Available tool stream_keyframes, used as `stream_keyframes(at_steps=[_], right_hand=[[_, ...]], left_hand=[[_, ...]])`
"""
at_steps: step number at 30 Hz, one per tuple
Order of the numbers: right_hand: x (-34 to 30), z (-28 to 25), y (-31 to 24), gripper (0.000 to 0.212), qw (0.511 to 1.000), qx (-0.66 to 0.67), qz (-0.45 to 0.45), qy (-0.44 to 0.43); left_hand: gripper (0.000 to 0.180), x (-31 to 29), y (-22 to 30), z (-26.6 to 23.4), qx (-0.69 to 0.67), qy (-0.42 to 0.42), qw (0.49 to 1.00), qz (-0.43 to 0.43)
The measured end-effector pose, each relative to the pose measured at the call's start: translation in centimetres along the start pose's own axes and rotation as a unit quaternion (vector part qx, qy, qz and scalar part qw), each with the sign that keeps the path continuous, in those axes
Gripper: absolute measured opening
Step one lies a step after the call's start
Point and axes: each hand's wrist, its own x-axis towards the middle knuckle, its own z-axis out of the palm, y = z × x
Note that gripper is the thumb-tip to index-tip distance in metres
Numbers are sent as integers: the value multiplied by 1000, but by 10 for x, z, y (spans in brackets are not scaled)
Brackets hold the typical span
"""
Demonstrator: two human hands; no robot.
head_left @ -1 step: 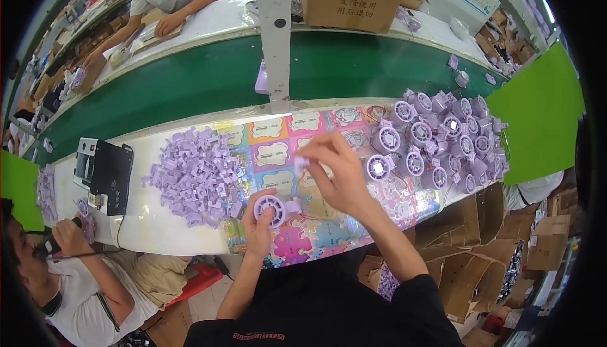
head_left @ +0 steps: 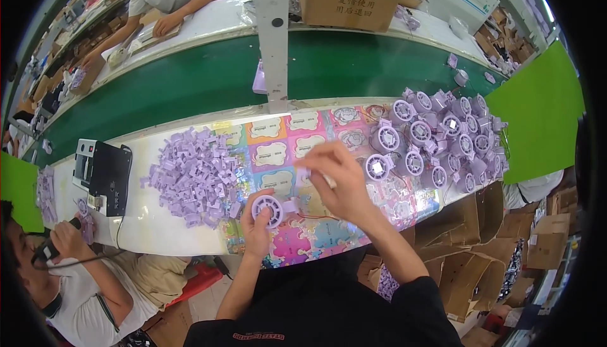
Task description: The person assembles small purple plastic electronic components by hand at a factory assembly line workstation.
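Note:
My left hand [head_left: 256, 230] is closed round a lilac fan housing [head_left: 276, 211], a spoked ring with a short stem pointing right. A thin wire runs from the stem over the table. Above and to the right, my right hand [head_left: 341, 182] pinches a small lilac plastic piece [head_left: 302, 172], partly hidden by the fingers and blurred. The two hands are apart. To the left of them lies a heap of small lilac plastic parts [head_left: 196, 176]. At the right, many similar fan housings [head_left: 420, 133] are piled together, some with a pale square in the middle.
A colourful printed sheet [head_left: 294, 239] covers the table under my hands. A black machine [head_left: 104, 176] with a cable stands at the left. Beyond runs a green belt [head_left: 348, 56], with a metal post [head_left: 273, 43] before it. Co-workers sit left and across; cardboard boxes [head_left: 474, 258] stand lower right.
My right hand has shifted slightly, with the small lilac piece still pinched. The left hand keeps the fan housing in nearly the same place.

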Motion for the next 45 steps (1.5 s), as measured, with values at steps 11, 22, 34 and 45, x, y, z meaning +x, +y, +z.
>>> stream_keyframes(at_steps=[11, 22, 34, 45], right_hand=[[-76, 19, 17, 36, 980, 165, 101, -46], [-82, 25, 2, 34, 981, 125, 152, 2], [-94, 27, 2, 37, 891, 282, 356, 8], [-94, 20, -3, 28, 934, 178, 305, -56]], left_hand=[[35, 2, -5, -1, 122, -35, 992, 25], [35, 2, -1, 8, 168, -42, 983, 57], [47, 0, 2, -6, 56, -152, 987, -7], [49, 5, 14, -8, 54, -250, 965, -64]])
